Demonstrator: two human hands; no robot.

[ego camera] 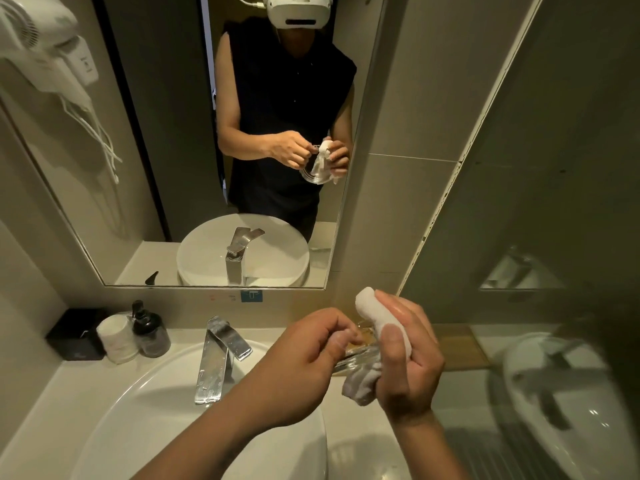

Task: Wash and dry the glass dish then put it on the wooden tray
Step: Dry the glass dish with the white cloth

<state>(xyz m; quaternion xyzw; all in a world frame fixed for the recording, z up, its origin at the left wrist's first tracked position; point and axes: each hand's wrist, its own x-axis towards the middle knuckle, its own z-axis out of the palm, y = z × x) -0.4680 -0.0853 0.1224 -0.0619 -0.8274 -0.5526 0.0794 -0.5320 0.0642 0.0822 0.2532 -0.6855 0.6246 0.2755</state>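
Observation:
A clear glass dish (358, 356) is held edge-on between my two hands, above the counter to the right of the basin. My left hand (308, 362) pinches its rim. My right hand (405, 358) grips a white cloth (375, 315) wrapped over the dish's right side, and the cloth's tail hangs below. Most of the dish is hidden by fingers and cloth. Behind my hands, against the right wall, lies the wooden tray (457, 344).
A white round basin (145, 403) with a chrome tap (216, 355) fills the lower left. A black soap pump bottle (149, 330), a stack of white pads (116, 337) and a black box (76, 336) stand at the back left. A mirror (180, 133) hangs above.

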